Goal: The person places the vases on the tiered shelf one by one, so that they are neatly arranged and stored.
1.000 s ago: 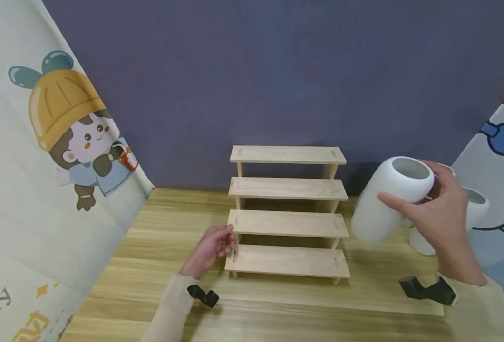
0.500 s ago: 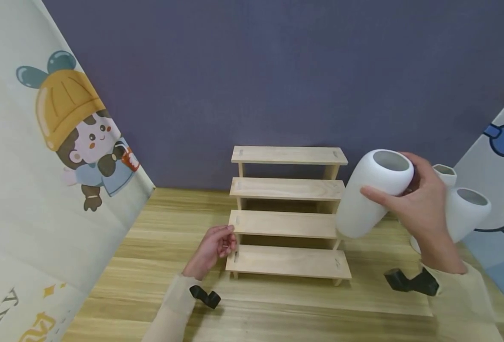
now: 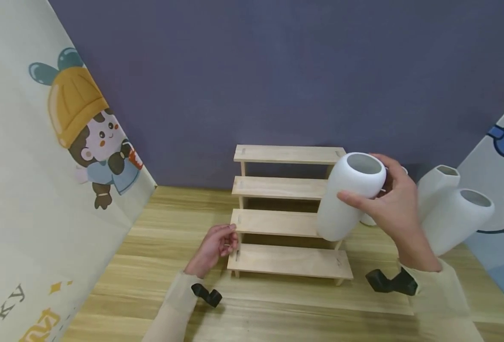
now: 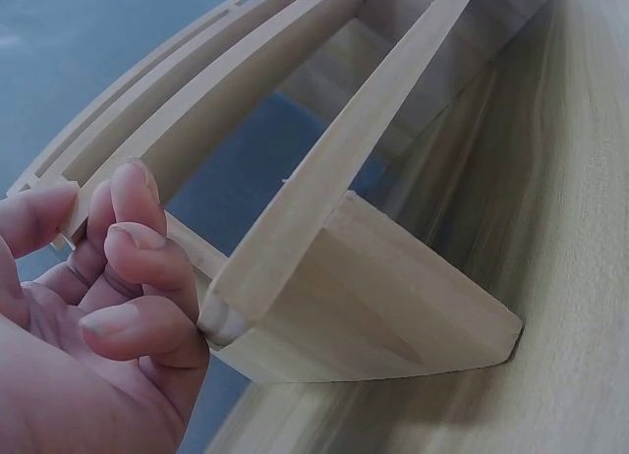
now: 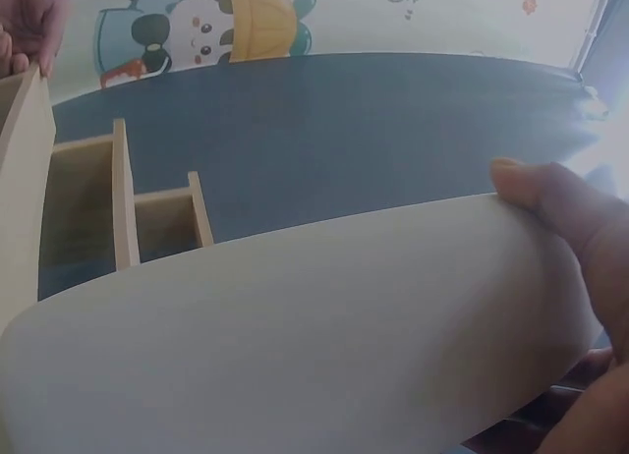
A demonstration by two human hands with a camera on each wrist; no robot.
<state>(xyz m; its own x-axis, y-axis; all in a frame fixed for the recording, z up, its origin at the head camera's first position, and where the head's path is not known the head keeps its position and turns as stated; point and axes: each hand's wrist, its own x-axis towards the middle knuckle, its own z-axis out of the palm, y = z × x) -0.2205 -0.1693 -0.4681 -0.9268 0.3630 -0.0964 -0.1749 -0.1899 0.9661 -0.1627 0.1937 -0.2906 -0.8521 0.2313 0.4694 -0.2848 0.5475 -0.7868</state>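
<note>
In the head view my right hand [image 3: 391,206] grips a tall white vase [image 3: 335,204] near its mouth, thumb on the near side. The vase leans, its mouth up and to the right, and overlaps the right ends of the middle steps of a pale wooden step shelf [image 3: 277,259]. Its smooth side [image 5: 295,326] fills much of the right wrist view. My left hand [image 3: 211,249] pinches the left end of the shelf's second step from the front. Close up in the left wrist view, the thumb and fingers [image 4: 138,257] are at the plank's end, the other fingers curled.
To the right stand two more white vases, a faceted one [image 3: 438,183] and a rounded one [image 3: 459,216]. Another white piece [image 3: 367,220] is partly hidden behind the right hand. A dark blue panel [image 3: 295,71] rises behind the wood-grain tabletop [image 3: 175,209]; printed walls flank it.
My right hand has carried the vase leftward from beside the shelf to over its right end. The vases behind it now show more. My left hand stays at the step's end.
</note>
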